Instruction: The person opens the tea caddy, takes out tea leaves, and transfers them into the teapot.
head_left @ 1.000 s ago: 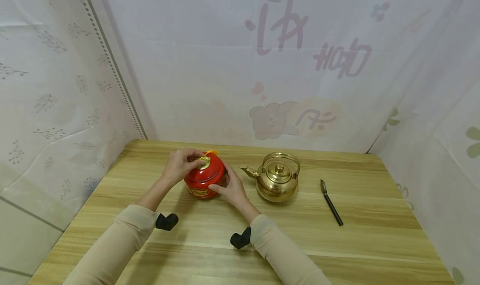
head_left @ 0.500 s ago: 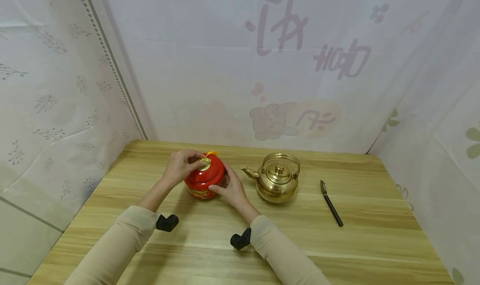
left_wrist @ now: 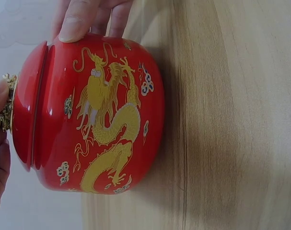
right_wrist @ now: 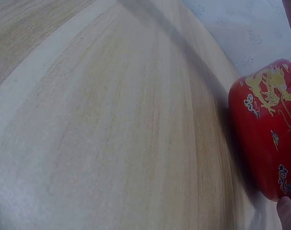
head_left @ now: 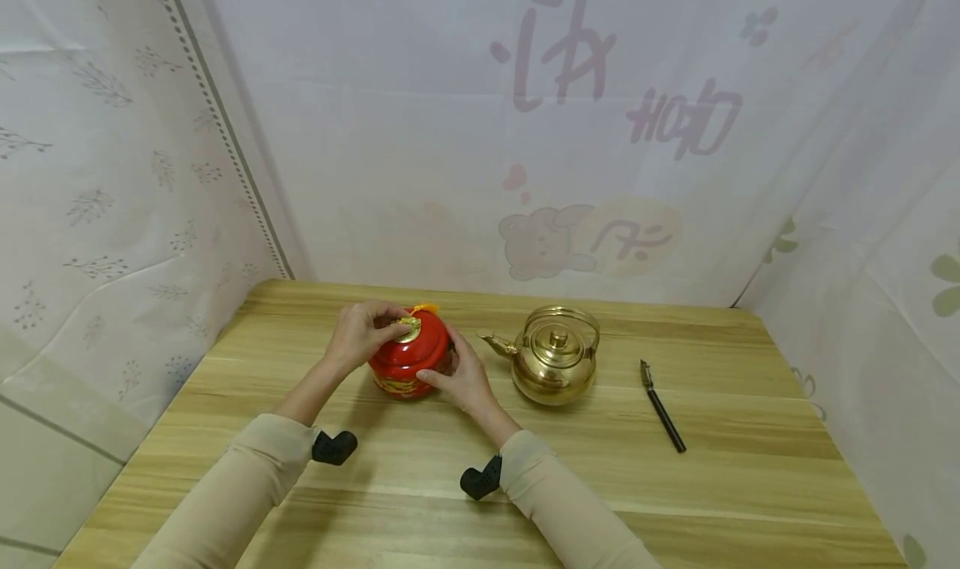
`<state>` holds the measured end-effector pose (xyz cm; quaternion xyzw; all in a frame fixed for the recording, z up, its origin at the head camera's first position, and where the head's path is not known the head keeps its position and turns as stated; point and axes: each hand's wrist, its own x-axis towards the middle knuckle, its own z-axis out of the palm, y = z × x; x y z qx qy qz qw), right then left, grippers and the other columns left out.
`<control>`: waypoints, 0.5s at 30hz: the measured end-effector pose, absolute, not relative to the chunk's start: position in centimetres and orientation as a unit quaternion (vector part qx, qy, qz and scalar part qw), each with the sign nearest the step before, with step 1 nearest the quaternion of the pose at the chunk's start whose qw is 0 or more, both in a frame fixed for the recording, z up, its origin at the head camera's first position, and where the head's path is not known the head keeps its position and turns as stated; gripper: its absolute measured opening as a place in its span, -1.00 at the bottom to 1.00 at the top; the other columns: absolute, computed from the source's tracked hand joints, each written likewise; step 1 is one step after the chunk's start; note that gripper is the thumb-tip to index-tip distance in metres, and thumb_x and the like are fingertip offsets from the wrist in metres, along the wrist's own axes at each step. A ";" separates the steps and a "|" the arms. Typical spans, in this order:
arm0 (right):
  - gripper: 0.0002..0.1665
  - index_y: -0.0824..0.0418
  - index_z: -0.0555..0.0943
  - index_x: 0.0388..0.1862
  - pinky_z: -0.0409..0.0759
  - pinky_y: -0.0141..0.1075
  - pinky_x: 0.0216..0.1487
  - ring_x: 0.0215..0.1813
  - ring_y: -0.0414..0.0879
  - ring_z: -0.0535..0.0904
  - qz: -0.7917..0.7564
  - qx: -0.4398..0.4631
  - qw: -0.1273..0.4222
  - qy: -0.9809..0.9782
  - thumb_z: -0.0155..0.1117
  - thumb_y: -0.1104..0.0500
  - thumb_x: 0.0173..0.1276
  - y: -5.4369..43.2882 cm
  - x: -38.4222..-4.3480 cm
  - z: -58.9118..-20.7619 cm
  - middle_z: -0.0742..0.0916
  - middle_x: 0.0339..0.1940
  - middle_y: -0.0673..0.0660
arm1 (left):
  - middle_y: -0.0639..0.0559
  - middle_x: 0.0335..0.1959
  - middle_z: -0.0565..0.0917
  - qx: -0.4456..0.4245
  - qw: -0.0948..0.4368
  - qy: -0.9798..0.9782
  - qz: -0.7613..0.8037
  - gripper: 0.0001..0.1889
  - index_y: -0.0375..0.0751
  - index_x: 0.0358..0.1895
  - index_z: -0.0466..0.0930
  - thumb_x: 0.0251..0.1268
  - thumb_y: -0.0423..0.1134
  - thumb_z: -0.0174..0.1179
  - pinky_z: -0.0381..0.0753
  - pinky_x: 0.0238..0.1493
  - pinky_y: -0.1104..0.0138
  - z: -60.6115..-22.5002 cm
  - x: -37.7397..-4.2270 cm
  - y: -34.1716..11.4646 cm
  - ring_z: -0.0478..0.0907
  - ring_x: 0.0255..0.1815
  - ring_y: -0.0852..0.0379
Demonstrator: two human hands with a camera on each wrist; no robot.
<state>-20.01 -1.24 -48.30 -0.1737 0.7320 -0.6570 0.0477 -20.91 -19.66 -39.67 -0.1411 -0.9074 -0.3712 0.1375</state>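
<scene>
A round red jar with a gold dragon on its side stands on the table, left of the middle in the head view. My left hand pinches the ornate gold knob on top of its red lid. The lid sits on the jar, with a thin dark seam between them in the left wrist view. My right hand grips the jar's right side, thumb at the front and fingers behind. A yellow tassel shows at the back of the lid.
A brass teapot with a raised handle stands right of the jar, its spout pointing towards my right hand. Farther right lies a black-handled peeler-like tool on the wooden table. Printed cloth hangs behind the table.
</scene>
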 end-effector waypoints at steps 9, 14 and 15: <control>0.03 0.33 0.04 0.47 0.40 -0.08 0.30 0.35 0.13 0.35 -0.666 -0.181 0.053 0.722 0.41 0.30 0.12 -1.1 -19.4 -47.1 0.35 0.38 0.30 | -0.09 -0.35 0.74 -0.129 0.131 -0.908 -0.378 -0.82 -0.26 -0.27 0.73 0.02 -0.30 0.41 0.46 -0.48 0.47 -39.9 -20.9 -19.7 0.51 -0.45 0.15; 0.00 0.42 0.04 0.45 0.37 -0.03 0.32 0.34 0.18 0.34 -0.669 -0.187 0.057 0.717 0.39 0.36 0.13 -0.7 -18.4 -45.2 0.35 0.36 0.36 | -0.10 -0.37 0.73 -0.119 0.122 -0.906 -0.387 -0.81 -0.26 -0.26 0.73 0.03 -0.29 0.40 0.47 -0.47 0.47 -40.0 -20.8 -19.7 0.50 -0.45 0.17; -0.01 0.42 0.05 0.45 0.36 -0.03 0.32 0.34 0.18 0.35 -0.669 -0.187 0.057 0.717 0.38 0.37 0.13 -0.7 -18.3 -45.1 0.35 0.35 0.37 | -0.10 -0.37 0.73 -0.118 0.121 -0.904 -0.392 -0.81 -0.27 -0.26 0.73 0.03 -0.30 0.40 0.47 -0.48 0.48 -40.0 -20.8 -19.7 0.50 -0.45 0.17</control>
